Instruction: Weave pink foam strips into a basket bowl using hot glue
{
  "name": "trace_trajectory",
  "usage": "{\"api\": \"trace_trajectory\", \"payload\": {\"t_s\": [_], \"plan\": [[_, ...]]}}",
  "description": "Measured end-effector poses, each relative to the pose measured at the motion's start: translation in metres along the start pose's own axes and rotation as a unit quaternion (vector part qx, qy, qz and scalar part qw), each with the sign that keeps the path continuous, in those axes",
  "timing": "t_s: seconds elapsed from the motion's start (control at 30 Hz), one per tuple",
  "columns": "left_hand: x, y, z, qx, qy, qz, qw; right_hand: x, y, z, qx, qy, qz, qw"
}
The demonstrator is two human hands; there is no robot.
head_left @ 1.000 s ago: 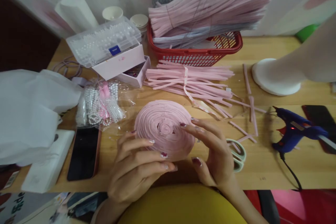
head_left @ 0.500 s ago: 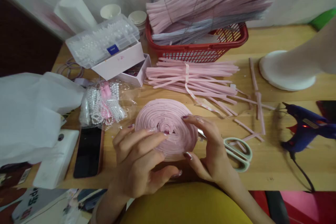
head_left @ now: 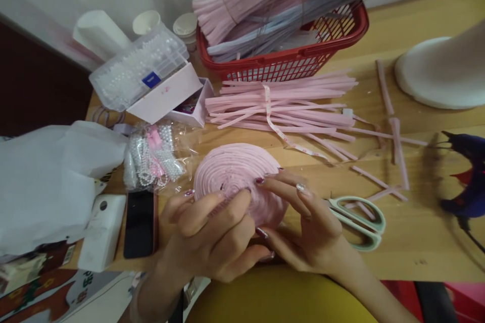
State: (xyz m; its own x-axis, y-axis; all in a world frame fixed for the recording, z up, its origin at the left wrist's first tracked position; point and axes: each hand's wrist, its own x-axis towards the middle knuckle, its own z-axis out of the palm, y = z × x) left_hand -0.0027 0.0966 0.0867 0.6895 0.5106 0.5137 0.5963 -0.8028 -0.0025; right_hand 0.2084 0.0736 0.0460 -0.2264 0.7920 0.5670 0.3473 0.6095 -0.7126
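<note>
Gripping a pink coiled disc (head_left: 231,169) from both sides, two bare hands work at the near edge of a wooden bench (head_left: 397,247). The left hand (head_left: 204,234) curls its fingers over the disc's near rim at about seven o'clock. The right hand (head_left: 303,227) closes on the rim at four o'clock, its fingertips pressing on the spiral's top face. The disc sits tilted between the hands, just above the bench, near the middle of the view.

At three o'clock from the disc lie mint-green scissors (head_left: 359,217), flat on the wood. At nine o'clock lies a dark phone (head_left: 139,223), with a small white box (head_left: 100,232) just beside it and a crumpled white plastic bag (head_left: 45,181) beyond. A clear packet of pearl beads (head_left: 153,156) lies close at ten o'clock.

Farther off, at one o'clock, loose pink strips (head_left: 284,108) lie spread out. Behind them at twelve o'clock stands a red basket (head_left: 288,63) piled with more strips. A clear bead case (head_left: 138,68) rests on a pale pink box (head_left: 166,96) at eleven o'clock. A blue glue gun (head_left: 470,181) lies at the far right edge, partly blurred.
</note>
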Motion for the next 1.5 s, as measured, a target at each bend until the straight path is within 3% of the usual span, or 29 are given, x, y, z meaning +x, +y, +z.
{"api": "trace_trajectory", "payload": {"t_s": [0.2, 0.43, 0.63, 0.8, 1.0, 1.17, 1.5], "plan": [[-0.006, -0.005, -0.003, -0.014, 0.022, -0.015, 1.0, 0.0, 0.001, 0.001, 0.012, 0.005, -0.004, 1.0], [0.01, -0.003, -0.008, -0.021, -0.014, -0.022, 0.999, -0.001, -0.002, 0.0, -0.006, 0.006, 0.012, 1.0], [0.011, -0.005, -0.003, -0.016, 0.011, -0.014, 1.0, -0.004, -0.001, 0.003, -0.04, 0.025, -0.001, 0.999], [0.011, -0.007, -0.007, -0.051, 0.0, -0.05, 0.997, -0.009, 0.0, 0.004, -0.047, 0.019, -0.058, 0.997], [0.013, -0.008, -0.012, -0.017, -0.02, -0.019, 0.999, -0.012, -0.002, 0.006, -0.02, 0.022, 0.021, 0.999], [0.012, -0.008, -0.012, 0.0, -0.04, -0.011, 0.999, -0.01, -0.001, 0.003, -0.008, -0.016, 0.025, 1.0], [0.008, -0.007, -0.012, -0.009, -0.042, -0.008, 0.999, -0.009, -0.003, 0.004, -0.008, 0.005, 0.029, 1.0]]}}
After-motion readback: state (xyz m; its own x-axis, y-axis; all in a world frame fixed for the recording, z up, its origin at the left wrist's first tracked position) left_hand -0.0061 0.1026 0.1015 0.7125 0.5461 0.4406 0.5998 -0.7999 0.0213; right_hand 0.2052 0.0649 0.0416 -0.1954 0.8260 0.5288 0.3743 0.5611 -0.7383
